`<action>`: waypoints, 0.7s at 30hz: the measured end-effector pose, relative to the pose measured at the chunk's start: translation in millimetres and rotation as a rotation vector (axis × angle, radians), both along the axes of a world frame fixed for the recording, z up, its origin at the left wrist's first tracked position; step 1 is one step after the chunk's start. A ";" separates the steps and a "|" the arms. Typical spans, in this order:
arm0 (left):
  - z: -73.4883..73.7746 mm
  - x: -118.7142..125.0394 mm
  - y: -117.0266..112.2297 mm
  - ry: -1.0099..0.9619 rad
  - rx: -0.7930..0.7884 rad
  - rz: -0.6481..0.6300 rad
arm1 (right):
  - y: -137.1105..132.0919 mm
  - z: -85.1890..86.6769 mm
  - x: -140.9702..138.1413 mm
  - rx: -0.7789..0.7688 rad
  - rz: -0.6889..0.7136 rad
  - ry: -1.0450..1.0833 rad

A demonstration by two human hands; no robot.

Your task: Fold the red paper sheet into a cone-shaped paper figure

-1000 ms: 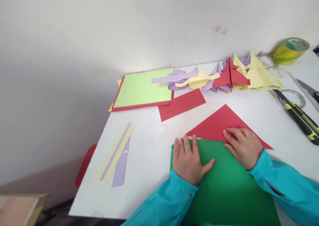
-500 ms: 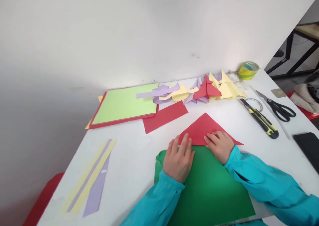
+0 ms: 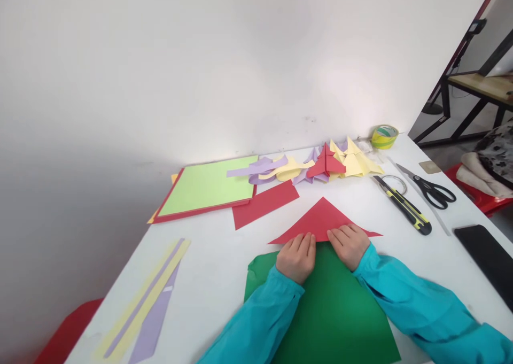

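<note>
A sheet of red paper (image 3: 318,219), folded into a wide triangle, lies with its point towards the wall. My left hand (image 3: 296,258) has its fingers together and bent over the triangle's near edge, left of the middle. Close beside it, my right hand (image 3: 349,246) grips the same edge on the right, fingers curled and thumb hidden. Under both hands a large green sheet (image 3: 336,305) covers the table in front of me, its upper left corner creased.
Beyond are a red strip (image 3: 266,203), stacked coloured sheets (image 3: 208,187) and folded paper planes (image 3: 326,163). On the right lie a utility knife (image 3: 404,208), scissors (image 3: 430,187), tape (image 3: 385,137) and a black phone (image 3: 484,257). Paper strips (image 3: 148,300) lie left.
My left hand has drawn its spread fingers together and back to the triangle's near edge, uncovering its left corner. My right hand stays on that edge. The view has tilted up and shifted slightly.
</note>
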State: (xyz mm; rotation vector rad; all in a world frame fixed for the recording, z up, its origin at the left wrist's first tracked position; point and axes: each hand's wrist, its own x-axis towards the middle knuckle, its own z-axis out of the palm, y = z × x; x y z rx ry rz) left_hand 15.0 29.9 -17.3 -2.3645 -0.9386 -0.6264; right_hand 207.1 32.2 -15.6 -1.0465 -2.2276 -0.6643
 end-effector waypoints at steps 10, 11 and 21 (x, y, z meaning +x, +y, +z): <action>29.5 -33.4 12.6 -0.051 0.159 0.086 | 3.9 35.6 17.9 0.154 -0.034 0.021; 34.7 -34.3 14.2 -0.058 0.179 0.093 | 5.2 40.8 18.2 0.173 -0.039 0.018; 81.3 -29.8 40.0 -0.141 0.284 0.292 | 34.8 94.3 8.7 0.356 -0.118 0.137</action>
